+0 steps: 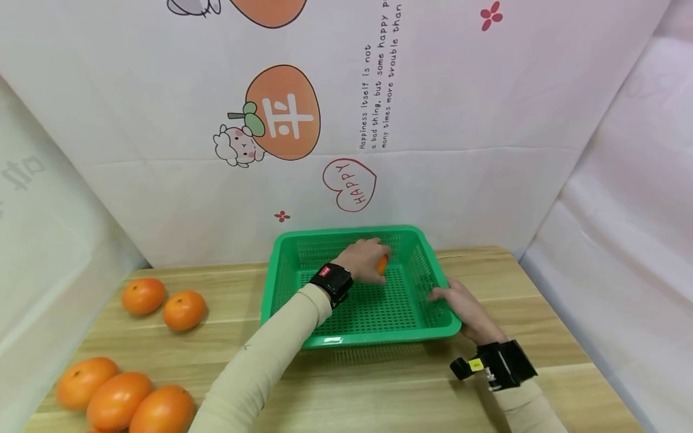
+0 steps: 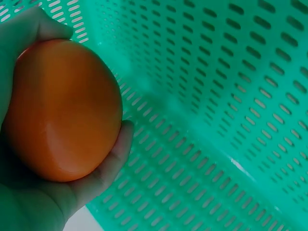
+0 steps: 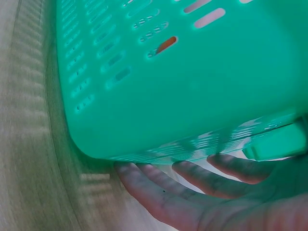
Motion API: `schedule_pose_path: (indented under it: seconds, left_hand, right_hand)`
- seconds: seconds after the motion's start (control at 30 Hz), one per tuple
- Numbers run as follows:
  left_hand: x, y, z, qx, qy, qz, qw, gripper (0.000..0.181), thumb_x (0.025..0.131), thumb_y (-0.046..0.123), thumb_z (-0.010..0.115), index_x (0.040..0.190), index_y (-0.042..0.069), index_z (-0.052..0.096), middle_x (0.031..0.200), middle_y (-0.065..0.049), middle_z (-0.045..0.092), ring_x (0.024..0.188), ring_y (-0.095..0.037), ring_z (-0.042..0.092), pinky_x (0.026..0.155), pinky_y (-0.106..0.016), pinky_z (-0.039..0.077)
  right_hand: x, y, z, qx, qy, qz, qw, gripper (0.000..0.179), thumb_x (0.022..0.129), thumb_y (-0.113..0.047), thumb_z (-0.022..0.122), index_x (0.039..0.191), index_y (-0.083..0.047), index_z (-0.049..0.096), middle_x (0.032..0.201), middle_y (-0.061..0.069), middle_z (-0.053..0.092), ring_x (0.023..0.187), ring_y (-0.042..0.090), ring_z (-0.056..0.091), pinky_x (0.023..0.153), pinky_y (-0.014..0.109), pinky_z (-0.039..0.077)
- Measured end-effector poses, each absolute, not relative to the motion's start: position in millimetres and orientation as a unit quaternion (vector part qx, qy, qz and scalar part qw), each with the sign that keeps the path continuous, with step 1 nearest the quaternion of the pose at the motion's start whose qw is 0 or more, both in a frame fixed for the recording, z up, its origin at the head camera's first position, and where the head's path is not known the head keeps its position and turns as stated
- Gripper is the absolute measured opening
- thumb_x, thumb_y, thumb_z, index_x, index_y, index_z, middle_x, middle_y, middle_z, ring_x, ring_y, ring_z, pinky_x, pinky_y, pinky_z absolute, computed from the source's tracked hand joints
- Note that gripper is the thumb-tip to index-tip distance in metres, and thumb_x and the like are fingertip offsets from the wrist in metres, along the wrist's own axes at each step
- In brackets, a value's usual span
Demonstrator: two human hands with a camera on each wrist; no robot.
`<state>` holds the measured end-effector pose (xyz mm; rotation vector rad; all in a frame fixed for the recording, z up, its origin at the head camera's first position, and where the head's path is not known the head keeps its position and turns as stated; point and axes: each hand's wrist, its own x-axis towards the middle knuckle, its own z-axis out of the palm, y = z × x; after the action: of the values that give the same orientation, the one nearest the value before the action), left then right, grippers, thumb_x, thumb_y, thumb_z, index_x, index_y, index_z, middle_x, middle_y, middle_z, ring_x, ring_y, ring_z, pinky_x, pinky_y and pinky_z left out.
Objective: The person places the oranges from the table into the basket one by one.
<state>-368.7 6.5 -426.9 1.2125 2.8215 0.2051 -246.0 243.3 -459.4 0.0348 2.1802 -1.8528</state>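
Observation:
A green plastic basket (image 1: 368,340) with slotted walls stands on the wooden table. Inside it, toward the back right, my left hand (image 1: 361,260) grips an orange (image 1: 382,265). The left wrist view shows the thumb and fingers curled round the smooth orange (image 2: 67,110), near the basket's wall and floor. My right hand (image 1: 468,310) holds the basket's right side near the front corner, thumb over the rim. In the right wrist view, the fingertips of the right hand (image 3: 207,195) touch the outside of the basket (image 3: 192,91).
Two oranges, one (image 1: 143,296) beside another (image 1: 184,310), lie left of the basket. Several more oranges (image 1: 120,400) cluster at the table's front left. A printed white cloth (image 1: 460,120) rises behind the table (image 1: 227,361), with white fabric on both sides.

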Motion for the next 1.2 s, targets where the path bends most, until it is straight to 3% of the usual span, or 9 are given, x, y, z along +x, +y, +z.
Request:
schedule_pose_path:
  seconds: [0.7,1.2]
  left_hand:
    - [-374,43,-437,0.401,0.915,0.025,0.036,0.047,0.091,0.043,0.079,0.132,0.023,0.067,0.121,0.000,0.063,0.089,-0.012,0.058,0.069,-0.025,0.048]
    - [-379,59,-445,0.387,0.917,0.065,0.076,0.050,0.091,0.045,0.081,0.133,0.022,0.067,0.114,0.000,0.061,0.088,-0.012,0.057,0.067,-0.025,0.049]
  right_hand:
    - [-246,244,-459,0.001,0.752,-0.643,0.144,0.071,0.097,-0.009,0.051,0.162,0.004,0.027,0.149,0.037,0.050,0.123,0.036,0.067,0.096,0.041,0.060]
    - [-246,245,-459,0.004,0.753,-0.643,0.143,0.070,0.096,-0.008,0.050,0.162,0.003,0.027,0.149,0.036,0.050,0.125,0.038,0.065,0.098,0.043,0.059]
